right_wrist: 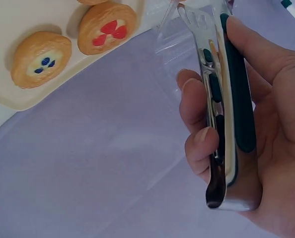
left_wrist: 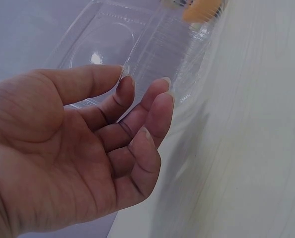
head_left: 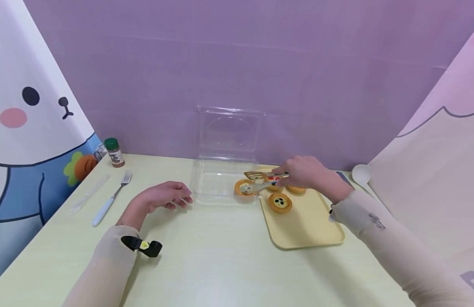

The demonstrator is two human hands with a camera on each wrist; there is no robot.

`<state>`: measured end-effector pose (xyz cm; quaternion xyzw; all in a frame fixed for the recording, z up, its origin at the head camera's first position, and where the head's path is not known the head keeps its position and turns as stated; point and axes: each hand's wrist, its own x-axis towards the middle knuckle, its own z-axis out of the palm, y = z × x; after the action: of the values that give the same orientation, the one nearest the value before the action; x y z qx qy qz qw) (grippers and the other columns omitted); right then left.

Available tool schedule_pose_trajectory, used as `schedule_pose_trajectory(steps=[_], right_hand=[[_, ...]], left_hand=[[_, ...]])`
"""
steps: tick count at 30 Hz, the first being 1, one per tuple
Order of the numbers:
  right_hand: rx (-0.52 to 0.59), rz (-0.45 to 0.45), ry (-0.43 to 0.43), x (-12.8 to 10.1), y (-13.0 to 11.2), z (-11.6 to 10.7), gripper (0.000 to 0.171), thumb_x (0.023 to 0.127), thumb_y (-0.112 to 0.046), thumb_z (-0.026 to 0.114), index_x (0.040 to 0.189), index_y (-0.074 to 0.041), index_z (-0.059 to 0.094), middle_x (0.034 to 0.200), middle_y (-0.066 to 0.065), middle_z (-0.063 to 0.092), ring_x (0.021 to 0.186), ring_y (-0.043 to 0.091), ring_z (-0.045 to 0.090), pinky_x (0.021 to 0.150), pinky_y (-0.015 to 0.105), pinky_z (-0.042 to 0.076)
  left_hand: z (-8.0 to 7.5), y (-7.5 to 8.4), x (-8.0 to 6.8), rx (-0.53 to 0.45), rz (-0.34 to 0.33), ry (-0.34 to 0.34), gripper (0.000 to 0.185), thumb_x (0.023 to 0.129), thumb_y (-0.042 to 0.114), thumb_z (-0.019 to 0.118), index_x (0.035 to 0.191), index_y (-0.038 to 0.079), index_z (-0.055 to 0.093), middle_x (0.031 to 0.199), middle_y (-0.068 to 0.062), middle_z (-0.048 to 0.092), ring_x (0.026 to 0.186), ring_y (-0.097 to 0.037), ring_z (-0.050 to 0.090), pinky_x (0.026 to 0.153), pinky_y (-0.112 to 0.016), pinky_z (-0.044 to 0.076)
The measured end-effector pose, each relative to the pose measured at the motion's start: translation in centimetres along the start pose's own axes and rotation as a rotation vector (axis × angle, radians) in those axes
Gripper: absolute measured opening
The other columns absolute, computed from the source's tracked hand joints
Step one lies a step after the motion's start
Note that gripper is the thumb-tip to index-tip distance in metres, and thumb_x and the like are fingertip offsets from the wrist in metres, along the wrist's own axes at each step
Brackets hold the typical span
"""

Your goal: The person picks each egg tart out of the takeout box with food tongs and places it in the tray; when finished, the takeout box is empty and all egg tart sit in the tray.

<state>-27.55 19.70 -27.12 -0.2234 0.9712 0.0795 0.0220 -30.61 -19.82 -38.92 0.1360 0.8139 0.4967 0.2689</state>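
My right hand (head_left: 303, 171) grips metal serving tongs (right_wrist: 241, 94) with dark green handle pads. In the head view the tongs' tips overlap a small tart (head_left: 238, 187) at the right end of a clear plastic clamshell box (head_left: 215, 198). The box's lid (head_left: 231, 133) stands up against the purple backdrop. My left hand (head_left: 164, 197) hovers by the box's left side, its fingers loosely bent and holding nothing. On a pale yellow tray (head_left: 315, 228), a tart with dark berries (head_left: 280, 203) lies in front of a red-topped tart (right_wrist: 108, 29) and another tart (head_left: 297, 190).
At left lie a fork with a pale handle (head_left: 104, 211) and a clear thin utensil (head_left: 90, 194). A green-capped spice jar (head_left: 114, 153) stands at the back left. Behind my right forearm a white spoon (head_left: 361, 174) lies near the right backdrop.
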Motion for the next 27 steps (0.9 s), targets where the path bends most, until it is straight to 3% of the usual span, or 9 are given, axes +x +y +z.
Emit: schedule_pose_trajectory(steps=[10,22,27], right_hand=[[-0.024,0.078,-0.109,1.2,-0.6,-0.5,0.045,0.089,-0.046,0.072,0.131,-0.029,0.068,0.132,0.003,0.068,0.118,0.032,0.064,0.084,0.055,0.053],[0.004,0.081,-0.187,2.1,-1.1,-1.6,0.046,0.089,-0.045,0.071,0.132,-0.028,0.067,0.135,0.005,0.066,0.117,0.029,0.064,0.089,0.054,0.052],[0.027,0.086,-0.233,2.4,-1.5,-1.6,0.044,0.090,-0.044,0.069,0.131,-0.029,0.067,0.139,0.005,0.063,0.125,0.031,0.059,0.098,0.059,0.047]], left_hand=[[0.0,0.0,0.1,0.001,-0.009,0.001,0.027,0.105,0.026,0.049,0.115,0.003,0.059,0.119,-0.011,0.068,0.105,-0.022,0.067,0.083,-0.033,0.049],[0.0,0.0,0.1,-0.010,-0.014,0.004,0.027,0.105,0.026,0.049,0.115,0.003,0.059,0.118,-0.009,0.068,0.104,-0.021,0.067,0.083,-0.033,0.049],[0.1,0.0,0.1,-0.007,-0.011,0.001,0.027,0.105,0.026,0.049,0.116,0.003,0.059,0.119,-0.011,0.068,0.105,-0.022,0.066,0.083,-0.033,0.049]])
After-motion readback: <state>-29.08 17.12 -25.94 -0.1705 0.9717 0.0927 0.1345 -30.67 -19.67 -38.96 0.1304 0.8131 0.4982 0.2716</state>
